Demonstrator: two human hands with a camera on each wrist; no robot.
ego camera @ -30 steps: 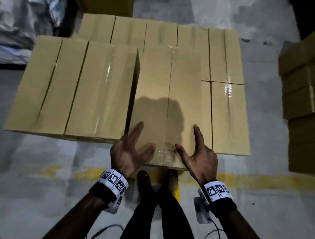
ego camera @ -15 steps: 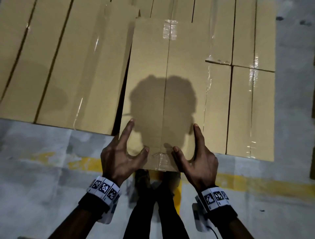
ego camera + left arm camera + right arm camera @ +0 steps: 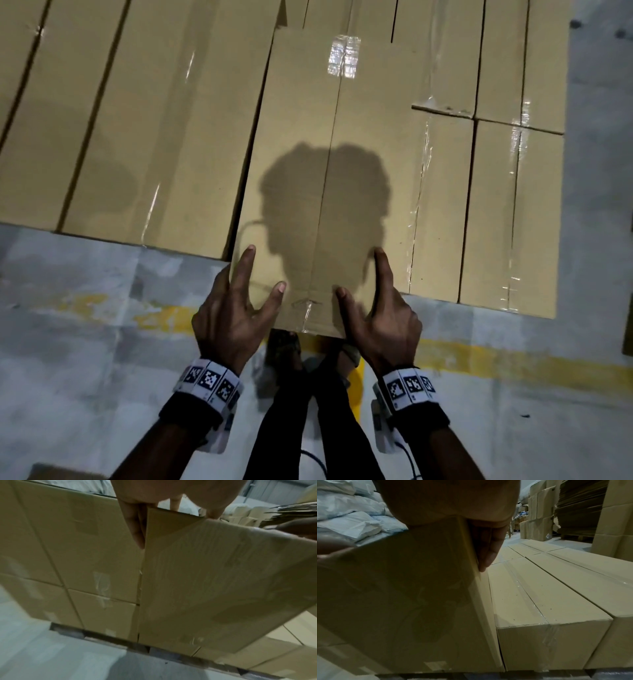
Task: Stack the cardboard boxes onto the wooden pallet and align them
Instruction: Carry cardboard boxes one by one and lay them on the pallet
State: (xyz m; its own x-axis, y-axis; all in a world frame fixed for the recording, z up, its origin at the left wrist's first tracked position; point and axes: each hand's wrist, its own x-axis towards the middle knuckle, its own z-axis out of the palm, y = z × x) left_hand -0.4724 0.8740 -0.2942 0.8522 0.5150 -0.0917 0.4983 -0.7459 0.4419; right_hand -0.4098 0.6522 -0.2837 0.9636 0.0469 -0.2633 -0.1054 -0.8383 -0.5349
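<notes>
You stand on a grey concrete floor (image 3: 85, 342) crossed by a worn yellow line (image 3: 513, 359). In front of you a layer of long, tape-sealed cardboard boxes (image 3: 137, 120) lies side by side on a wooden pallet (image 3: 102, 639), whose dark edge shows under the boxes in the left wrist view. To the right lies a lower row of boxes (image 3: 556, 588). Between these you hold one cardboard box (image 3: 325, 171), its near end overhanging the stack's near edge towards you, its left side just beside the taller boxes. Your left hand (image 3: 233, 318) grips the near left corner: thumb on the top face, index finger stretched along the left edge, the other fingers (image 3: 135, 524) pressed together down the side. Your right hand (image 3: 380, 322) mirrors it at the near right corner, thumb on top, fingers (image 3: 488, 550) flat against the right side. Coded bands (image 3: 209, 380) wrap both wrists.
</notes>
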